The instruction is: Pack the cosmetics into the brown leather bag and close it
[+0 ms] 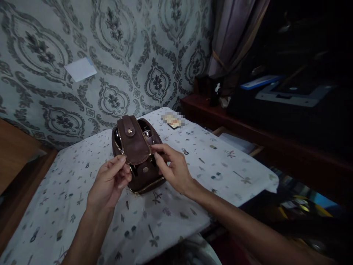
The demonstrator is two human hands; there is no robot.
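Note:
A dark brown leather bag (135, 149) lies on the covered table, with a snap tab on its long top flap and gold-toothed zippers. The main zipper is undone down both sides of the flap, and some contents (147, 134) glint inside the right opening. At the flap's lower left edge, my left hand (110, 176) pinches the zipper between thumb and forefinger. My right hand (173, 165) grips the zipper at the flap's lower right edge, fingers bent. Fingertips cover the zipper pulls, so I cannot make them out clearly.
The table wears a white patterned cloth (215, 162). A blurred card-like item (173, 120) rests behind the bag to the right. Beyond are a dark red wooden ledge (198, 106) with a small bottle (217, 89) and a patterned wall (116, 36). Brown wood (16, 151) borders the left.

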